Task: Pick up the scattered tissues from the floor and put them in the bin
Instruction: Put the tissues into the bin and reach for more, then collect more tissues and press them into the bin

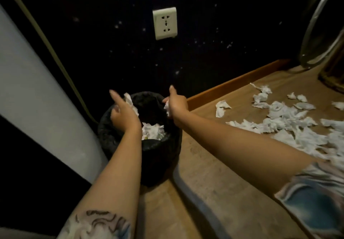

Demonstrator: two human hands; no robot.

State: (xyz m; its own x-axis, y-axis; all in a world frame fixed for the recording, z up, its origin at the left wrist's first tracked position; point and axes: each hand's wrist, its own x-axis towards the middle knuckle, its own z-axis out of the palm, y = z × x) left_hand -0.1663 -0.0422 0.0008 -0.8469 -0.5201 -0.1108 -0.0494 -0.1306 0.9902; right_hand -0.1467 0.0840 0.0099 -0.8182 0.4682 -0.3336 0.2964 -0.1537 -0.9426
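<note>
Depositing: left hand (123, 115) and right hand (176, 104) each pinching a crumpled white tissue (130, 102) above the round black-lined bin (162, 157). Next, presumably: releasing, then reaching right of bin for scattered white tissues (290, 119) on wooden floor (214, 173).

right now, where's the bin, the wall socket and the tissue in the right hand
bin (158, 157): head view, on its black bagged front wall
wall socket (165, 23): head view, middle of the white faceplate
tissue in the right hand (167, 108): head view, on the white wad below the fingers
</note>
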